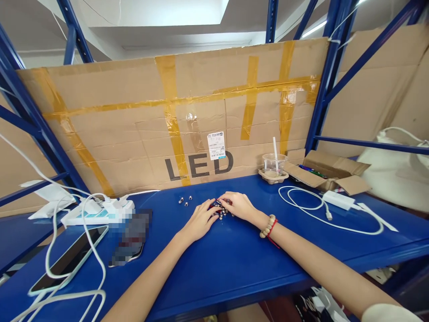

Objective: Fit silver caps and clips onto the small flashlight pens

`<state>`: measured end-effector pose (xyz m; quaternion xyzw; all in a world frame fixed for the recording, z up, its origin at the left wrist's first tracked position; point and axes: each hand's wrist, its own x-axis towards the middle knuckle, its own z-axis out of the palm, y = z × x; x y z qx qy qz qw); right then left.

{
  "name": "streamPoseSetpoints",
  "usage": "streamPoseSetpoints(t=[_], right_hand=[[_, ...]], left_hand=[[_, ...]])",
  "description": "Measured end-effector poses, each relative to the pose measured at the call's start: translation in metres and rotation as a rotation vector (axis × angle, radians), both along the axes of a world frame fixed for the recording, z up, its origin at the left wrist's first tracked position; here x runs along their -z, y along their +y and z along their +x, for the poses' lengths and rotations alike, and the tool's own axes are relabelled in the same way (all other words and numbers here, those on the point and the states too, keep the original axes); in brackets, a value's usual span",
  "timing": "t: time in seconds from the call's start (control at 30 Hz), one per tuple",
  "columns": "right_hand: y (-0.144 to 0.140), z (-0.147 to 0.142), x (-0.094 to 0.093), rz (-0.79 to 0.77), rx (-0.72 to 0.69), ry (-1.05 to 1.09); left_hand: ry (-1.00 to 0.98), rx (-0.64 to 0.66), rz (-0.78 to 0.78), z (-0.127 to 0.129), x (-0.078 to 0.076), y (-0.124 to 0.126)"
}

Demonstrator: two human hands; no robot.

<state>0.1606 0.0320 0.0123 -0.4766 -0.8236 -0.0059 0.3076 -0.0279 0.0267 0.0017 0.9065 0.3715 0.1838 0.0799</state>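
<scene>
1. A blue counter (234, 264) sits in blue racking, backed by taped cardboard (174, 120) marked LED.
2. On it: a power strip (97, 212), a phone (67, 261), a cup (275, 164), a charger (338, 200).
3. The left hand (201, 220) and right hand (238, 205) meet over a pile of small metal nuts (223, 211) at mid-counter.
4. Each grip is loosely curled, fingertips on the nuts; whether any is pinched cannot be told.
5. Four nuts lie apart, just left.

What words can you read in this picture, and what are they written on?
"LED" - big dark letters on the cardboard sheet behind the blue shelf.
White sticker label on the same cardboard, above the letters: print too small to read.
Blurred object beside the phone: nothing readable.
No other words can be made out anywhere.
</scene>
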Motion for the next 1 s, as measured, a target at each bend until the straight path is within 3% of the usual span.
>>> streamPoseSetpoints(t=[0.37, 0.63, 0.83, 1.0], right_hand=[[0.002, 0.0, 0.004, -0.031, -0.038, 0.02], [-0.002, -0.003, 0.002, -0.037, -0.024, 0.034], [-0.005, -0.004, 0.0, -0.071, -0.155, -0.017], [-0.002, -0.003, 0.003, -0.127, -0.216, -0.068]], left_hand=[[-0.081, -0.198, 0.068, -0.004, 0.014, 0.016], [-0.052, -0.266, 0.118, -0.007, 0.011, 0.016], [-0.066, -0.388, 0.146, -0.003, 0.01, 0.011], [-0.06, -0.343, 0.137, -0.003, 0.009, 0.011]])
